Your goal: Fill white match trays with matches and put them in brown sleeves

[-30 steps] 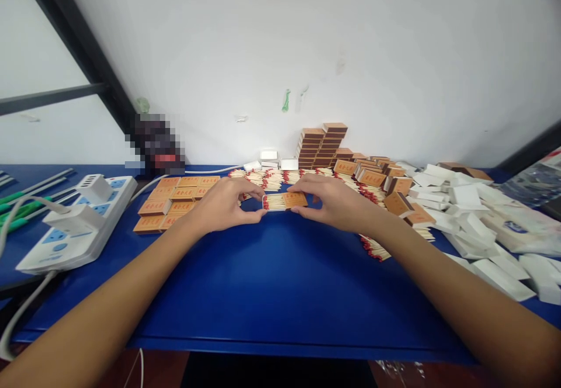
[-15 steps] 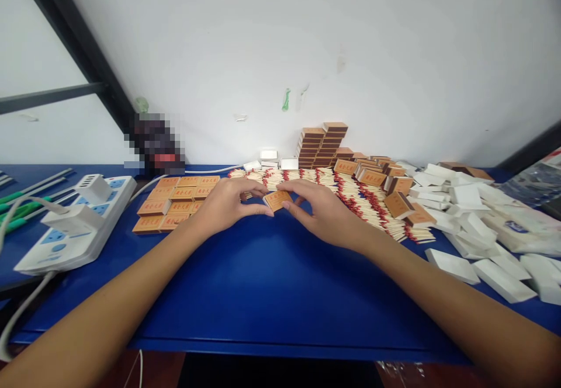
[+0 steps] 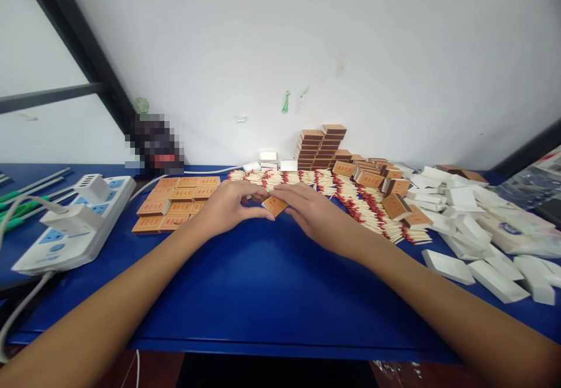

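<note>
An orange matchbox [image 3: 275,205] sits low over the blue table [image 3: 263,283], pinched between both hands. My left hand [image 3: 228,204] holds its left end with thumb and fingers curled. My right hand [image 3: 312,211] lies over its right side, fingers pressed along the box. The box looks closed, with no matches showing. Just behind the hands lie rows of loose red-tipped matches [image 3: 363,204].
Finished orange boxes [image 3: 175,201] lie in a flat grid at the left. A stack of brown boxes [image 3: 322,145] stands against the wall. White inner trays [image 3: 473,224] pile up on the right. A white power strip [image 3: 74,218] with cables sits far left.
The tray full of matches, seen sticking out of the sleeve a second ago, has slid in; the box is closed and turned at an angle. My right hand moved left over it.
</note>
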`<state>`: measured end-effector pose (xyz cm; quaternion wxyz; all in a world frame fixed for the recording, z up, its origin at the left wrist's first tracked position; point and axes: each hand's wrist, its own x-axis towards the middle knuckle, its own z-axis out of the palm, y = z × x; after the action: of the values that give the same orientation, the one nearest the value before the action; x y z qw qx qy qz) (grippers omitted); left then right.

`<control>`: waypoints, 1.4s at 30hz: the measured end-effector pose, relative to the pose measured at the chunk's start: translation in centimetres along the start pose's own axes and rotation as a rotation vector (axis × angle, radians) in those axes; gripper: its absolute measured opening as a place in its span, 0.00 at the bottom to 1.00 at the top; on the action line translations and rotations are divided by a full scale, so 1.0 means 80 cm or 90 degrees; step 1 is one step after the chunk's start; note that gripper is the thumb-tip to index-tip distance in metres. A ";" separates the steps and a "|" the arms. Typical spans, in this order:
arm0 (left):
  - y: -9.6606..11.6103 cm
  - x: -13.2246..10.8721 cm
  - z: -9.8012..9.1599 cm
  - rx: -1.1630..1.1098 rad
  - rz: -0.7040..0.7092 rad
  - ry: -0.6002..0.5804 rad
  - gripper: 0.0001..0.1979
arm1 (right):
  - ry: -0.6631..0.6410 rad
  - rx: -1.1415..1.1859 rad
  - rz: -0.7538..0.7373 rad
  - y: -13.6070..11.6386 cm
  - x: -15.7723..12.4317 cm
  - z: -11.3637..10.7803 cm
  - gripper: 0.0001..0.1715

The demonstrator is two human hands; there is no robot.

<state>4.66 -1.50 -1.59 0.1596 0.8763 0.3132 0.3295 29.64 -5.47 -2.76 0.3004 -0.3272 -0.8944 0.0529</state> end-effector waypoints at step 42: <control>0.015 -0.045 -0.143 0.304 -0.202 -0.122 0.29 | -0.030 -0.288 0.105 -0.002 0.004 -0.022 0.22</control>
<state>-4.68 -3.88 5.68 0.0272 0.8560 0.4987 0.1334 30.36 -5.60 -1.14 0.1935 -0.4567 -0.8605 -0.1165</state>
